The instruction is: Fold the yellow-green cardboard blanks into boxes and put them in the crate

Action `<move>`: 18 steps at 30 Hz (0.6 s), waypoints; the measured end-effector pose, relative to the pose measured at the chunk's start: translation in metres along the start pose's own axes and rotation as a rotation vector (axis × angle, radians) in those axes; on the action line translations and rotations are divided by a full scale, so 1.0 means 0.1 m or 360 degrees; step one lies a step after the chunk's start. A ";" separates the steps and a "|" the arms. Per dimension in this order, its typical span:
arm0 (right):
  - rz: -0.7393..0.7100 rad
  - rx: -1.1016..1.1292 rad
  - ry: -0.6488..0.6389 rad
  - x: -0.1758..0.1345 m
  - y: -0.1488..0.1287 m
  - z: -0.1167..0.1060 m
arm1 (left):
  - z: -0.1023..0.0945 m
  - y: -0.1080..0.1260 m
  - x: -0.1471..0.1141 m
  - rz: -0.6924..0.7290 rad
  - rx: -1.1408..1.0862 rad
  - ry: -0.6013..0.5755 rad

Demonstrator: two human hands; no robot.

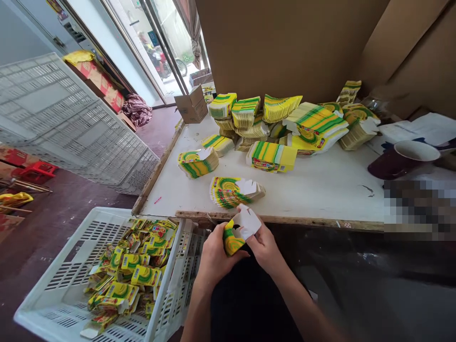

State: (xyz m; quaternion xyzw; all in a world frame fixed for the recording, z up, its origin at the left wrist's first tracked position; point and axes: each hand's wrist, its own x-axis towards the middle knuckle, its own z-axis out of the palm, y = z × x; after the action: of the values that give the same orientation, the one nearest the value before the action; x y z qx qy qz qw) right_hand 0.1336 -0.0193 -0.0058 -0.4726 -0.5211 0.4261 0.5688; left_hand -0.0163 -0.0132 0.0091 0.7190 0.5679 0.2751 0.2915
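Note:
Between my two hands, just in front of the table's edge, is a small yellow and green carton (233, 243) with its white inner flaps spread open. My left hand (217, 254) is closed around its printed side. The fingers of my right hand (262, 244) pinch the white flap on the right. Just beyond my hands, a fanned stack of flat cartons (228, 191) lies on the white table (306, 192). To the lower left, a white plastic crate (53, 297) holds many folded yellow cartons (146, 275).
More stacks of flat cartons (272, 156) are piled toward the back of the table. A dark red mug (386, 164) stands at the right. Tall stacked white crates (71, 128) lean at the left, and a small cardboard box (192, 107) sits at the table's far left corner.

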 end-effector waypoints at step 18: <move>0.0446 0.0619 -0.0402 -0.07 0.04 0.06 | 0.18 -0.02 -0.05 0.0425 -0.0175 -0.0022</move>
State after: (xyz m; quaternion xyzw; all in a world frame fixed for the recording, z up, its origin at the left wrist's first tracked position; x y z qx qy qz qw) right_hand 0.1274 -0.0245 -0.0108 -0.3650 -0.4258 0.6484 0.5149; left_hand -0.0056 -0.0197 -0.0046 0.7729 0.4492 0.3371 0.2953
